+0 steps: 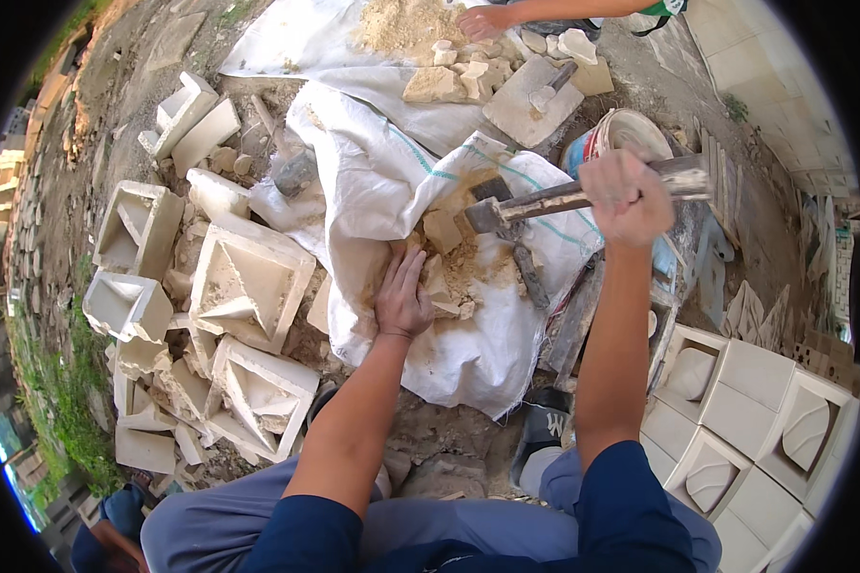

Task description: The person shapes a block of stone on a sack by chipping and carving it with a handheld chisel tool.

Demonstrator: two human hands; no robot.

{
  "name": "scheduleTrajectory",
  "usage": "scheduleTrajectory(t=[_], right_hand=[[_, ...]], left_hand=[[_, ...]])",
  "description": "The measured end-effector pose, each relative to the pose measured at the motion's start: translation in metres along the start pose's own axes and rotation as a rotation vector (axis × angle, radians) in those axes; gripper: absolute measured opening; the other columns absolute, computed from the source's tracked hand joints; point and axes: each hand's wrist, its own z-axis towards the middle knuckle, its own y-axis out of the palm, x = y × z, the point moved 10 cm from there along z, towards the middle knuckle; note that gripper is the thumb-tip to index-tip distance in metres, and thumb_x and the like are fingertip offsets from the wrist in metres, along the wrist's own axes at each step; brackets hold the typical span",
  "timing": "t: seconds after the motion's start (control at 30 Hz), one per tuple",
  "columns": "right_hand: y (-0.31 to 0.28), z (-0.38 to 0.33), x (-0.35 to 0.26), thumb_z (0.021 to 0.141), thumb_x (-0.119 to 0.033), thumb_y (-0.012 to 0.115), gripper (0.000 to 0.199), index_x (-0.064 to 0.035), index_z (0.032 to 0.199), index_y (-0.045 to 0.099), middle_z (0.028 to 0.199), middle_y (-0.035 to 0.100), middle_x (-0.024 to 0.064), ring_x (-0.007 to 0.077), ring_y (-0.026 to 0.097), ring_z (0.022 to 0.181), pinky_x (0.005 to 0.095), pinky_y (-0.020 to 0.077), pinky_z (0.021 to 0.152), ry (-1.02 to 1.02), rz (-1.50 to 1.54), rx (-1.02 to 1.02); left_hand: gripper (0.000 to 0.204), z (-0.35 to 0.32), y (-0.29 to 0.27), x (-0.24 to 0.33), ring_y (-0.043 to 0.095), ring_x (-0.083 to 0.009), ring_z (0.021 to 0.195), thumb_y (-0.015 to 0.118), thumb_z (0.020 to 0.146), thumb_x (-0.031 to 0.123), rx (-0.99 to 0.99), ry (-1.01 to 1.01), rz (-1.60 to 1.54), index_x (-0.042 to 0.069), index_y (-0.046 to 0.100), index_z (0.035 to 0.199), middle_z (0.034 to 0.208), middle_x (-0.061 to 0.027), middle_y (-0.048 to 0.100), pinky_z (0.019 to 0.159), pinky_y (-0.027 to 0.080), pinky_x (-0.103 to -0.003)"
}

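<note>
My right hand [627, 198] is closed around the wooden handle of a hammer [545, 203]. The hammer's dark head points left, just above the pale rubble on a white woven sack [363, 196]. My left hand [403, 301] lies with its fingers stretched out against a cream-coloured chunk at the rubble's left side. Broken lumps [441, 231] and crumbly yellowish powder [463, 272] are spread over the sack between my hands. A dark block [491, 189] sits beside the hammer head, and the undersides of my left fingers are hidden.
Broken cream box-shaped moulds [253, 277] are piled on the left. A mallet [294, 172] rests by the sack. Beyond, another person's hand [487, 21] touches powder near a slab [511, 113] bearing a hammer. A bucket [635, 132] and pale blocks [745, 382] are to the right.
</note>
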Motion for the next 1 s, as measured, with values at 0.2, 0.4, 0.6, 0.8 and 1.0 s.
scheduleTrajectory(t=[0.2, 0.4, 0.6, 0.8, 1.0], right_hand=[[-0.009, 0.003, -0.004, 0.097, -0.017, 0.042, 0.036, -0.017, 0.061, 0.036, 0.051, 0.032, -0.0043, 0.0101, 0.03, 0.045, 0.0276, 0.028, 0.049, 0.021, -0.079, 0.077], [-0.04, -0.011, 0.064, 0.103, -0.026, 0.052, 0.043, -0.0135, 0.064, 0.038, 0.056, 0.037, -0.0028, 0.0095, 0.038, 0.05, 0.0247, 0.0311, 0.051, 0.027, -0.153, 0.403], [-0.064, -0.05, 0.036, 0.094, -0.017, 0.069, 0.034, -0.0101, 0.073, 0.043, 0.052, 0.044, -0.0002, 0.0106, 0.039, 0.04, 0.0296, 0.0327, 0.04, -0.169, -0.356, 1.105], [-0.018, -0.053, -0.013, 0.092, -0.004, 0.065, 0.026, -0.008, 0.074, 0.047, 0.05, 0.044, 0.0004, 0.0101, 0.038, 0.036, 0.0291, 0.0329, 0.036, -0.354, -0.257, 0.873], [-0.021, -0.033, 0.036, 0.092, -0.003, 0.061, 0.044, -0.0127, 0.057, 0.036, 0.047, 0.034, -0.0038, 0.0111, 0.032, 0.036, 0.0298, 0.028, 0.039, -0.155, -0.361, 0.864]], left_hand=[[0.058, -0.002, 0.003, 0.0, 0.05, -0.037, 0.132, 0.05, 0.077, 0.004, -0.019, -0.013, -0.009, 0.006, 0.056, 0.135, 0.14, -0.0118, 0.057, 0.11, 0.042, -0.044], [0.058, -0.001, 0.005, 0.002, 0.05, -0.037, 0.133, 0.05, 0.076, 0.002, -0.01, 0.011, -0.011, 0.006, 0.057, 0.134, 0.14, -0.0119, 0.057, 0.11, 0.043, -0.044], [0.056, -0.002, 0.0, -0.001, 0.05, -0.0372, 0.132, 0.05, 0.077, 0.001, 0.002, -0.001, -0.019, 0.005, 0.058, 0.132, 0.138, -0.0124, 0.058, 0.109, 0.044, -0.043], [0.056, 0.0, 0.001, 0.004, 0.051, -0.038, 0.13, 0.049, 0.077, 0.001, 0.017, 0.009, -0.036, 0.005, 0.059, 0.132, 0.137, -0.0141, 0.058, 0.108, 0.044, -0.044], [0.056, -0.002, 0.005, 0.001, 0.051, -0.0387, 0.13, 0.049, 0.077, 0.001, 0.025, 0.039, -0.005, 0.005, 0.059, 0.132, 0.137, -0.0149, 0.058, 0.11, 0.043, -0.045]])
